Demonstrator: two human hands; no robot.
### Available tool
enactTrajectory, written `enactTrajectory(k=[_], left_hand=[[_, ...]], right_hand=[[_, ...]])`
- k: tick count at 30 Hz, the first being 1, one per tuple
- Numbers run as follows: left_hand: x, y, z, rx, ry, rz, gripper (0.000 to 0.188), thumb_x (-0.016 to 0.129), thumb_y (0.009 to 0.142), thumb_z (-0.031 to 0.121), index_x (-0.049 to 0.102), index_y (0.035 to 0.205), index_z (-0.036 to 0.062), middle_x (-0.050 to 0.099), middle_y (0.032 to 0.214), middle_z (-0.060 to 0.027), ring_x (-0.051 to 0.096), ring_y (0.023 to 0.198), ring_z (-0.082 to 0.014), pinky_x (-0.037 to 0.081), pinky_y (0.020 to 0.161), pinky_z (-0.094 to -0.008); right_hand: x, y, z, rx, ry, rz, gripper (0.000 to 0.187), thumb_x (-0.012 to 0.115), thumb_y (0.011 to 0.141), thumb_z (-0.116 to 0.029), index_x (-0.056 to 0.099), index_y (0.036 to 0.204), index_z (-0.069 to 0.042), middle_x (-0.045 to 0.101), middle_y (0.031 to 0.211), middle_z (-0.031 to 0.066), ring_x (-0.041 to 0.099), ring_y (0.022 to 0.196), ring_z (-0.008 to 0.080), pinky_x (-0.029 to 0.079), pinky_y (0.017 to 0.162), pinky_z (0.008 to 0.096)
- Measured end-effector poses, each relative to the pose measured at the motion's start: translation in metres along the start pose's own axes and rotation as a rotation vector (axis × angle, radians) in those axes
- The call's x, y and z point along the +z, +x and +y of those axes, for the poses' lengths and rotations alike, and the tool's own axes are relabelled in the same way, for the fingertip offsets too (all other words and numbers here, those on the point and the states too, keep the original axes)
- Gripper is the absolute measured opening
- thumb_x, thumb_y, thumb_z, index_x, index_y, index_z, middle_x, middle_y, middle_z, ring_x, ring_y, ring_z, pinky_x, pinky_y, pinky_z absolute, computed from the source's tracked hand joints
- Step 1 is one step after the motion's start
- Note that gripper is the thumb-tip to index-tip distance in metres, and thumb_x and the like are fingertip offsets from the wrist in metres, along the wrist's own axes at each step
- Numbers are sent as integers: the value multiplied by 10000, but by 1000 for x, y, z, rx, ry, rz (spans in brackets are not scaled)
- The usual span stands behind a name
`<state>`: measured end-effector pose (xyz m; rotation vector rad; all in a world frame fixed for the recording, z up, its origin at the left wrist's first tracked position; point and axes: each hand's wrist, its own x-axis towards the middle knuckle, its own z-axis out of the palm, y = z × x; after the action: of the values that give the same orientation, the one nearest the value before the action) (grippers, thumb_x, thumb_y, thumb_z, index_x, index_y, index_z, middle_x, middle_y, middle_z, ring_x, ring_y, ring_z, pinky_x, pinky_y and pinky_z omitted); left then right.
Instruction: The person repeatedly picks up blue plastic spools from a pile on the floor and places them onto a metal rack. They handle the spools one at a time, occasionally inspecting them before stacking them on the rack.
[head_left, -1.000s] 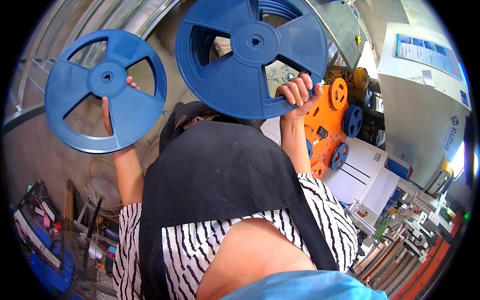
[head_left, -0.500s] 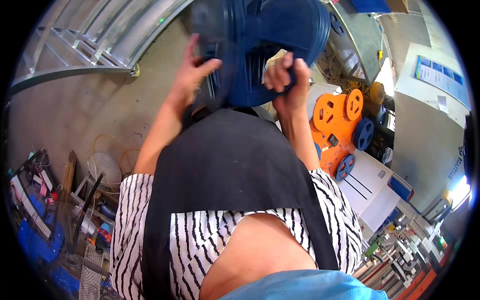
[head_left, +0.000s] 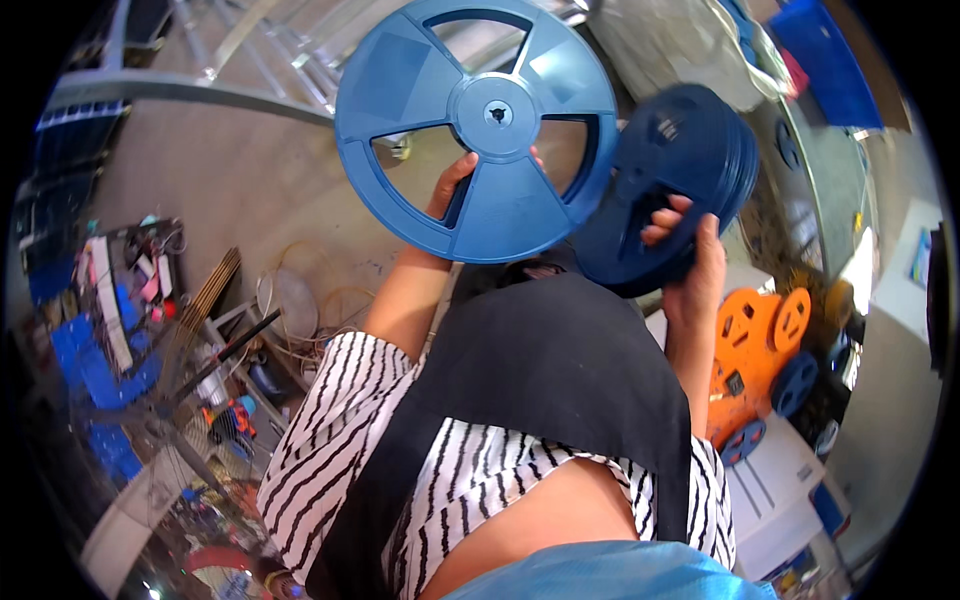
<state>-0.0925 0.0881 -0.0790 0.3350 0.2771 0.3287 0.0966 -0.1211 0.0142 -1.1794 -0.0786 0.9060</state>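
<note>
A large blue plastic reel [head_left: 510, 205] with three windows and a round hub faces up in front of my chest. My left hand [head_left: 453, 190] grips it from below, the thumb through one window and a fingertip showing in another. To its right, my right hand [head_left: 695, 265] holds a stack of darker blue reels [head_left: 690, 145], tilted and blurred. The fingers of that hand curl through a window of the stack, with the thumb along the rim. The large reel's right edge lies close to the stack; whether they touch I cannot tell.
An orange board [head_left: 745, 390] carrying orange and blue reels stands at my right, by a white cabinet [head_left: 775, 495]. A metal frame [head_left: 200, 90] is at the far left. Cluttered tools and blue bins [head_left: 105, 350] lie at the left. A blue box [head_left: 825, 60] sits at upper right.
My left hand, its fingers spread beside the blurred reels before, now holds one reel face up. The stack in my right hand is apart to the right. The view has shifted.
</note>
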Motion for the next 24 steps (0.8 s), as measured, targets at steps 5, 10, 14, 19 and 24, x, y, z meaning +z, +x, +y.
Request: enactTrajectory(k=[5, 10, 14, 19, 24], left_hand=[[4, -7, 11, 175, -107, -80, 785, 586, 819, 553, 401, 1343, -1, 491, 1243, -125, 513, 1151, -278, 391, 1066, -425], [-5, 4, 12, 237, -213, -169, 779, 571, 824, 564, 406, 1341, 4, 498, 1247, -123, 522, 1133, -267, 388, 1071, -424], [-8, 6, 17, 255, -187, -160, 782, 559, 827, 572, 407, 1340, 2, 503, 1261, -132, 522, 1137, -269, 379, 1074, -423], [-7, 7, 22, 263, -38, -72, 794, 544, 827, 589, 406, 1341, -1, 512, 1255, -136, 522, 1157, -276, 387, 1062, -428], [-19, 9, 26, 152, 4, -145, 845, 558, 810, 614, 393, 1347, -17, 525, 1236, -164, 518, 1174, -282, 410, 1030, -415]], right_hand=[[-2, 1, -7, 3, 11, 143, 419, 550, 955, -334, 526, 1114, 53, 666, 950, 166, 661, 815, 245, 542, 790, 377], [-17, 4, 1, -22, 102, 243, 354, 600, 934, -306, 539, 1058, 20, 587, 779, 63, 564, 693, 171, 497, 717, 336], [-28, 6, 3, -39, 210, 304, 256, 622, 926, -267, 562, 969, -22, 402, 647, -23, 393, 586, 93, 396, 629, 279], [-51, 2, 3, -77, 325, 165, 152, 565, 947, -172, 576, 930, -22, 359, 634, -30, 352, 570, 85, 357, 606, 262], [-62, -5, 2, -112, 411, -46, 137, 511, 959, -137, 556, 959, -7, 339, 632, -31, 343, 569, 80, 345, 598, 251]])
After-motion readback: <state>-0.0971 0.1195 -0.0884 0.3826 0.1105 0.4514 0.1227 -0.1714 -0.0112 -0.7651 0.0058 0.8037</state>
